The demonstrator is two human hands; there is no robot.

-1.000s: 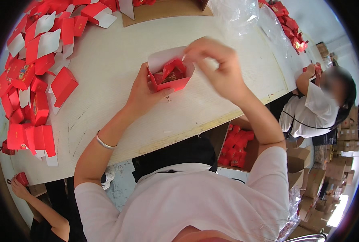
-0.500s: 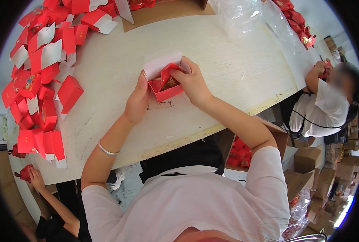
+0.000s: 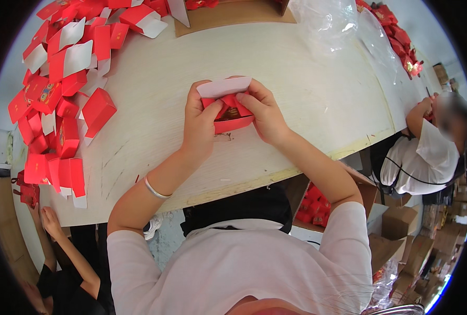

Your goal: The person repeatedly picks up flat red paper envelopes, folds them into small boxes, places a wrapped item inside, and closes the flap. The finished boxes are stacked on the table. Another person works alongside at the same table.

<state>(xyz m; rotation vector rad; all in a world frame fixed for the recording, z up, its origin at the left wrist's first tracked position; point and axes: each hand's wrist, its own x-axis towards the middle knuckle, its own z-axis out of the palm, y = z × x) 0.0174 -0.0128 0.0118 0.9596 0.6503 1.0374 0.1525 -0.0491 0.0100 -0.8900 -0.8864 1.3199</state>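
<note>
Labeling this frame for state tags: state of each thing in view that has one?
small red box: open, white flap up, held at both sides
left hand: closed on the box
right hand: closed on the box
red box blanks: piled loose, mostly flat
brown carton: open

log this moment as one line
left hand grip: red box | right hand grip: same box | flat red cartons left | table

I count one small red box (image 3: 232,113) between my two hands, left hand (image 3: 201,126) and right hand (image 3: 265,113). One pile of flat red-and-white boxes (image 3: 60,89) lies on the surface (image 3: 307,94), too many to count. One silver bracelet (image 3: 155,190) circles my left wrist. Two other people work nearby: one at the right (image 3: 427,152), one lower left (image 3: 65,257).
</note>
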